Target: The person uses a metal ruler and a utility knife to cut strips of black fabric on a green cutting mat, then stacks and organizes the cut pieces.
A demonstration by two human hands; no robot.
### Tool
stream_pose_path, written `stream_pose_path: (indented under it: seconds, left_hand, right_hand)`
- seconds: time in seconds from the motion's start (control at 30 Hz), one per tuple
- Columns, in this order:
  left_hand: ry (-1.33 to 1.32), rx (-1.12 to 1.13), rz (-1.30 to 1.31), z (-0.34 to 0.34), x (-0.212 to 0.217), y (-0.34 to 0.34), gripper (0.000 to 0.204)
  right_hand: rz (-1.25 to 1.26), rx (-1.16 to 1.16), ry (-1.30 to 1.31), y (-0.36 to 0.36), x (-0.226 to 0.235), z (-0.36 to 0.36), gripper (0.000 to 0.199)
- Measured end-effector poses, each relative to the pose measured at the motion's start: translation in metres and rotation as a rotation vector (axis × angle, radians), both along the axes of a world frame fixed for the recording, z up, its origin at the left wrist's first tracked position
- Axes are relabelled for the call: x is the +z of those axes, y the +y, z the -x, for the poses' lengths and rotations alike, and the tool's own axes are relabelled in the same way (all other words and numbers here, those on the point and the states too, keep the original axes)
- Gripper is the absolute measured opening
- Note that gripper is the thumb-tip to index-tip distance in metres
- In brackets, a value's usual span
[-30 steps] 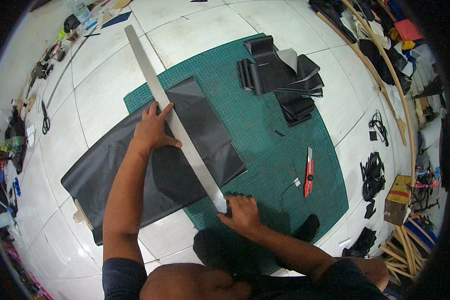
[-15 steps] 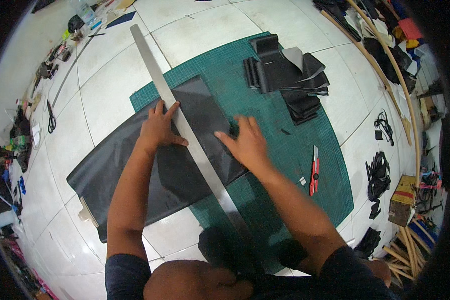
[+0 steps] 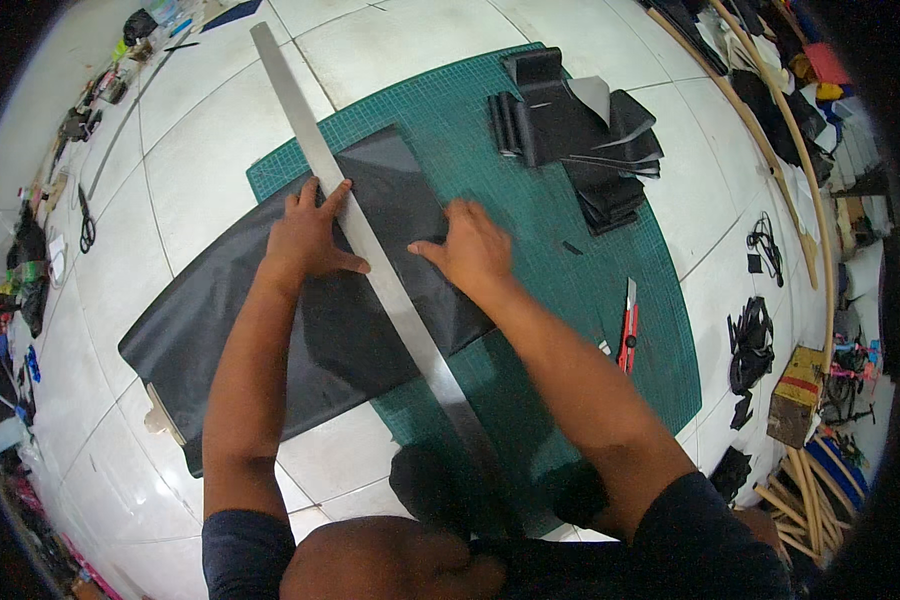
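A long steel ruler (image 3: 429,365) lies slantwise across a black sheet of smooth, leather-like material (image 3: 230,290). My left hand (image 3: 308,235) rests on the sheet and the ruler with its fingers spread. Two fingertips are at the ruler's upper left side, and the thumb reaches the ruler lower down. At the sheet's right edge is my right hand (image 3: 477,250), thumb over the sheet and apart from the fingers. Whether those fingers touch the edge I cannot tell. Beneath lies a green cutting mat (image 3: 550,310). A red cutter knife (image 3: 628,335) sits on it, blade out, right of my right hand.
Black strips and folded pieces (image 3: 580,130) are piled on the mat's far right. A clip (image 3: 160,415) is at the sheet's lower left edge. Scissors (image 3: 87,220) lie on the white tiles. To the right are black scraps (image 3: 750,345), a worn box (image 3: 798,395) and long wooden poles (image 3: 790,130).
My right hand has shifted slightly left, closer to the sheet's edge. The whole view has moved a little. My left hand and the ruler keep their place on the sheet.
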State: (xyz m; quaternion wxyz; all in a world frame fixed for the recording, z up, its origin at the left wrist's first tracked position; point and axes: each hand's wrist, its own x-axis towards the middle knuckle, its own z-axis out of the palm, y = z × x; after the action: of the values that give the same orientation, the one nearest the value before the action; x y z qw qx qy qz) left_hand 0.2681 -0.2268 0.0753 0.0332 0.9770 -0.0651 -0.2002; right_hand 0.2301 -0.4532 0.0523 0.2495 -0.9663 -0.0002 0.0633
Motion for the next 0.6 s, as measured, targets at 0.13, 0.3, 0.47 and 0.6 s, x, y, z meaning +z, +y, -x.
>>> stream_pose_path:
  seconds: [0.13, 0.3, 0.47, 0.6]
  left_hand:
    - [-0.013, -0.009, 0.002, -0.002, -0.004, -0.001, 0.13]
    - [-0.02, -0.02, 0.036, -0.003, -0.005, -0.002, 0.128]
    - [-0.032, -0.009, 0.036, -0.005, -0.009, 0.003, 0.13]
    - [-0.043, -0.015, 0.089, -0.004, -0.009, 0.003, 0.132]
  right_hand:
    - [0.06, 0.108, 0.096, -0.013, 0.001, -0.019, 0.052]
    - [0.013, 0.304, 0.202, -0.04, -0.001, -0.052, 0.033]
    - [0.061, 0.476, 0.191, -0.042, -0.009, -0.067, 0.026]
    - [0.02, 0.417, 0.127, -0.046, -0.022, -0.063, 0.028]
